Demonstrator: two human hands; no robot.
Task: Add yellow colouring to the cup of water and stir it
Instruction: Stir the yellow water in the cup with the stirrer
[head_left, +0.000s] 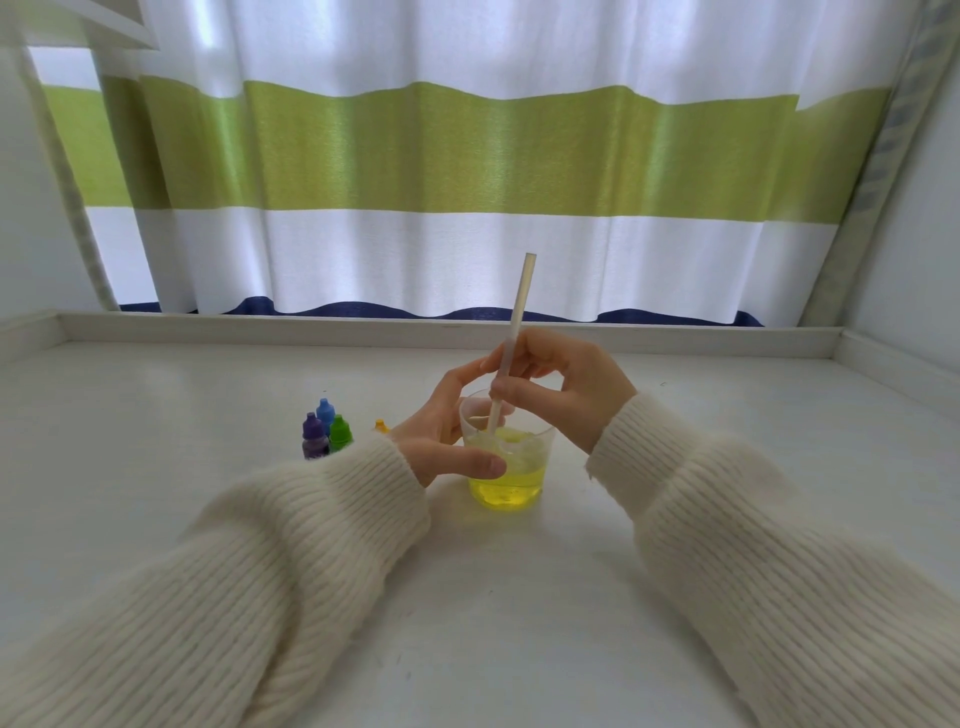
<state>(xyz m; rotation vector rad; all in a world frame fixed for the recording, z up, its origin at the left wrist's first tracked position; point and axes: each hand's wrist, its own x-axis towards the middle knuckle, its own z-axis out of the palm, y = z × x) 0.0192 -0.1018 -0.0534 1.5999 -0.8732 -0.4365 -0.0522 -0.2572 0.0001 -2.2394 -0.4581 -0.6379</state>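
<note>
White table (571, 597); cup (511, 486); dropper bottles (327, 434)

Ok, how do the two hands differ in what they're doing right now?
The left hand wraps around the cup from the side, thumb along its front; the right hand is raised above the cup and pinches the straw between its fingers. The left hand sits lower, the right higher. Both wear cream knit sleeves.

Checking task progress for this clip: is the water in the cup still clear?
No, the water in the cup is plainly yellow, with the straw held by the right hand dipped into it.
</note>
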